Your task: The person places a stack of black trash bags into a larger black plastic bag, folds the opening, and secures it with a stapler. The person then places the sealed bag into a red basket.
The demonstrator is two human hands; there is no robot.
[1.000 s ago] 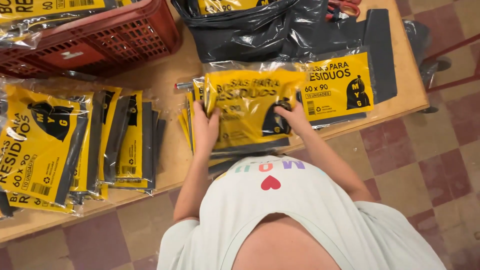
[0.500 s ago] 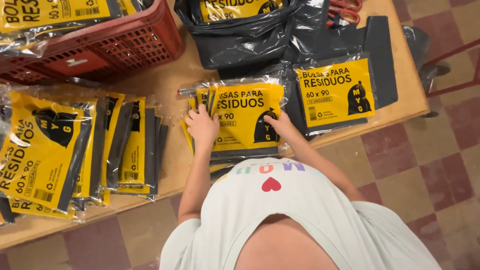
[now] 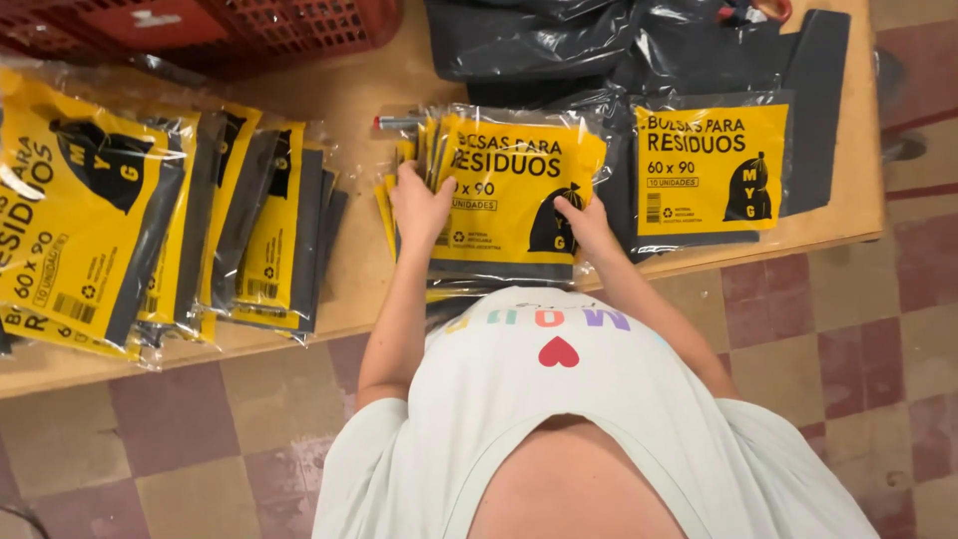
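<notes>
At the far left, the corner of a red plastic crate [image 3: 249, 30] sits on the wooden table [image 3: 359, 110], and below it a fanned row of yellow-and-black bag packets [image 3: 150, 220] lies overlapping toward the near edge, their clear wrappers catching the light. Moving right, my left hand [image 3: 419, 208] rests flat on the left side of the packet stack [image 3: 514, 190] in front of me, fingers spread and pressing down on the top packet, thumb hooked at the stack's edge; it is not closed around anything. A thin grey tool with a red tip [image 3: 397, 122] pokes out from behind the stack's far left corner. My right hand [image 3: 589, 228] sits on the stack's near right corner, fingers curled over the edge and pinching the top packet. The stack lies at the middle of the table, close to its near edge, just above my white shirt. Further right, a single packet [image 3: 711, 165] lies flat beside the stack, with loose black plastic bags [image 3: 599, 45] heaped behind both.

The risk, as I judge it, is slippage: the wrappers look slick, the lower packets already fan out to the left, and an uneven push from either hand could send them sliding off the near edge onto the checkered tile floor [image 3: 200, 429]. The fanned row at left also overhangs that edge and could follow if bumped.
</notes>
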